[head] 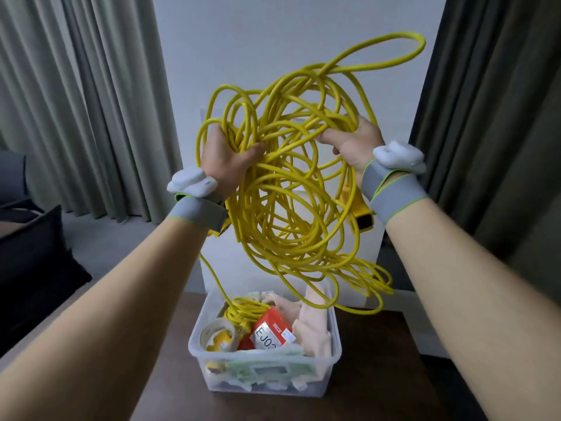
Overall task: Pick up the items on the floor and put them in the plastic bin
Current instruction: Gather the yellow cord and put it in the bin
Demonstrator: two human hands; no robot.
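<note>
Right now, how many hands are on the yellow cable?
2. The left hand grips the yellow cable bundle on its left side, and the right hand grips it on the right, both above the plastic bin.

Your left hand (226,153) and right hand (353,144) hold the cable (291,189) tangle up between them, above the bin (264,381). One strand drops from the tangle's left side down into the bin. Loops at lower right hang past the bin's right rim. Bin sits on the worktop (379,375), in front of you, centred. Inside it: tape roll (217,334) at left, box (271,331) in the middle, cloth (312,323) at right. Curtains (91,101) stand left and right behind, wall (273,41) between them. Sofa (30,253) at far left.
</note>
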